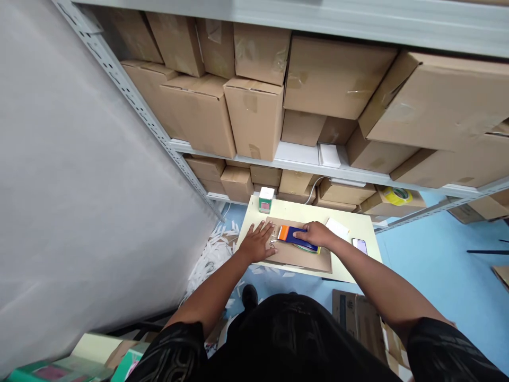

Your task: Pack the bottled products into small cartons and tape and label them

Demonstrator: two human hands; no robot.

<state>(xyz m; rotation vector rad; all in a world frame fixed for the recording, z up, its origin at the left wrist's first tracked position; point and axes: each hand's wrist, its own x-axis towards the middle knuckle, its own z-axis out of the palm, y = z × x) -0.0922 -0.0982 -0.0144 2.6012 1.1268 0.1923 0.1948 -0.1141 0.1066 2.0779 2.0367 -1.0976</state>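
A flat cardboard box (322, 262) lies on a small pale-yellow table (310, 209). My left hand (257, 243) rests flat on its left end, fingers spread. With my right hand (317, 234) I grip a blue and orange tape dispenser (292, 235) from its right side. The dispenser's orange end points left, just over the cardboard and near my left fingers. Part of a roll edge shows beneath the dispenser. Some dark marks are visible on the cardboard beside my left hand, too small to read.
A green and white small box (266, 200) stands at the table's back left. White paper (337, 228) and a phone (359, 245) lie on the right. Shelves of cardboard boxes (254, 116) rise behind, with yellow tape rolls (397, 196). Paper scraps (210, 260) litter the floor at left.
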